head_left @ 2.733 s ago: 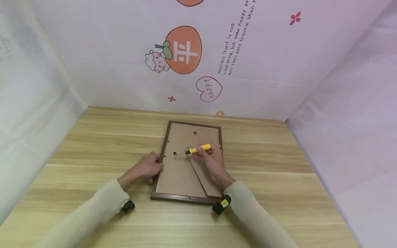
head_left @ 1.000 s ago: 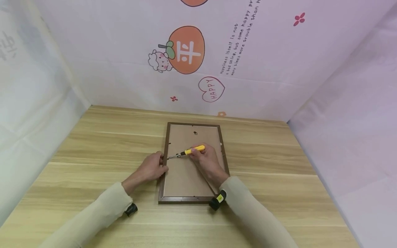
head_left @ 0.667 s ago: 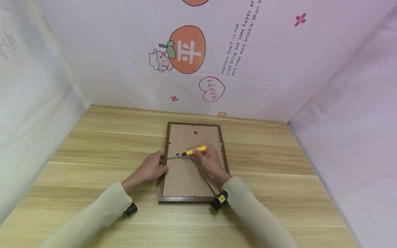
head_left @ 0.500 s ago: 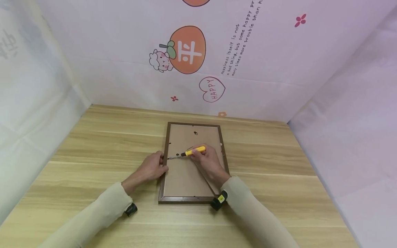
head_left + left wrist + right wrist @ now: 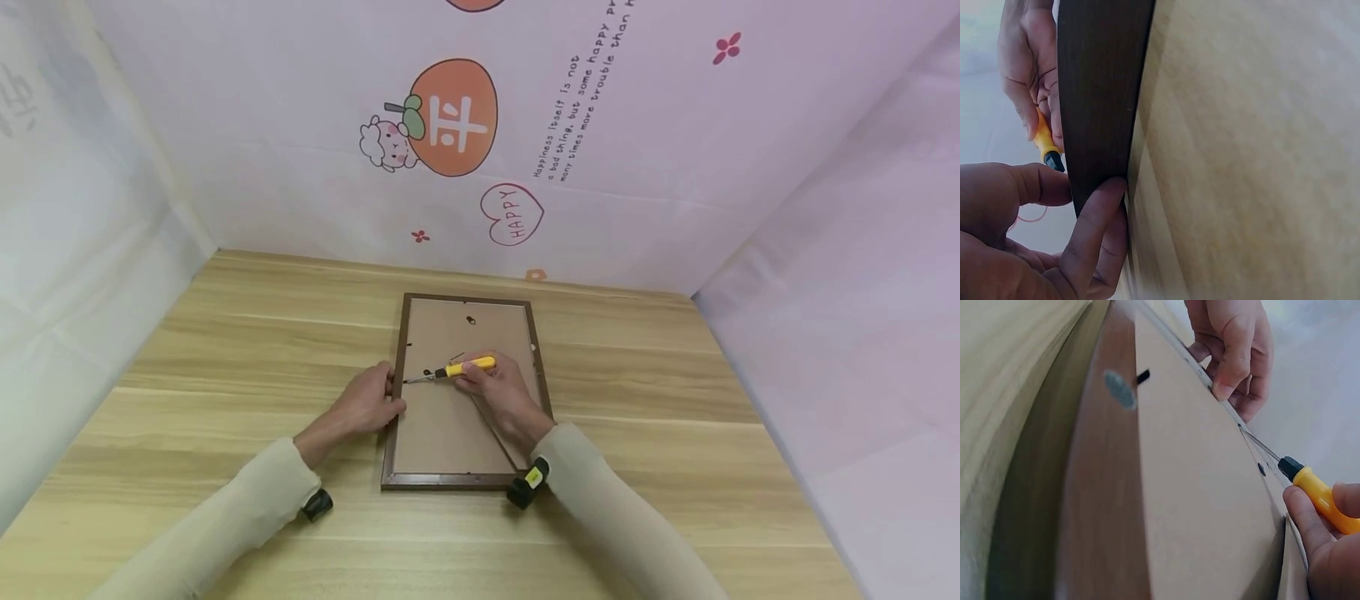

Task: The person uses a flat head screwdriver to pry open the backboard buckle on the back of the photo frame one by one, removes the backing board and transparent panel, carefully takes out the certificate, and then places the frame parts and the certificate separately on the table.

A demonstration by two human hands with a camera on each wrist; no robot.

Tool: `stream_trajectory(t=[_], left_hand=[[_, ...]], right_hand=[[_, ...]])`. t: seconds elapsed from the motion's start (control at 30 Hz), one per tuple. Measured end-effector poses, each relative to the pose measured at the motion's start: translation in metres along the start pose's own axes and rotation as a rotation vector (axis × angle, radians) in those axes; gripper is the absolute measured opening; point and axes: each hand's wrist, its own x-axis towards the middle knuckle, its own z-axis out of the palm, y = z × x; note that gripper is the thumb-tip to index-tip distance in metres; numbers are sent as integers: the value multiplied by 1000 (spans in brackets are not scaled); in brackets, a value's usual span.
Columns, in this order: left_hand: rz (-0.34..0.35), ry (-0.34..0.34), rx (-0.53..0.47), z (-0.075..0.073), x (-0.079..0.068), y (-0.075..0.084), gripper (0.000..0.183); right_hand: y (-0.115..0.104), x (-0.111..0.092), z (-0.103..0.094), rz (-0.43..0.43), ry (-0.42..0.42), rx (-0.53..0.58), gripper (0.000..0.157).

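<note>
A picture frame [image 5: 450, 481] lies back side up on the table, brown rim around a tan backing board [image 5: 435, 433]. My left hand [image 5: 366, 400] grips its left side, thumb over the rim and fingers against the dark outer edge [image 5: 1097, 94]. Pinched in my right hand [image 5: 502, 392] is a yellow-handled screwdriver [image 5: 471, 366]. Its metal shaft slants left across the board, the tip right at a small black tab by the left rim, as the right wrist view also shows. A stand leg [image 5: 513, 446] on the board is partly hidden beneath the right hand and wrist.
Two small black hangers sit on the board, one upper [image 5: 471, 320] and one beside the screwdriver shaft [image 5: 428, 374]. Other black tabs [image 5: 409, 344] line the rim. The wood-grain table [image 5: 262, 358] meets a printed white wall sheet [image 5: 300, 208] behind, with white sheets at both sides.
Since the oldest frame, the screwdriver tip has moved left from near the hanger to the tab at the left rim. The picture frame has turned slightly. Over the last second little has moved.
</note>
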Motion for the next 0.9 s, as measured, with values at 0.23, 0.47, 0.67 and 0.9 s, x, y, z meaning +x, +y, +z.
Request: stream_trajectory(t=[0.23,0.47,0.67,0.9], left_hand=[[-17,1,-1,0,-1,0,37],[-4,-1,-4,0,-1,3,37],[1,-15,-19,1,0,1,38],[17,-22,-60,0,1,-2,36]], right_hand=[[1,-1,4,48,-7,74,25],[3,-3,2,-14,-29,48,26],[5,-2,5,-185,-38,-85,27],[-9,-7,30,-518,22,-344,23]])
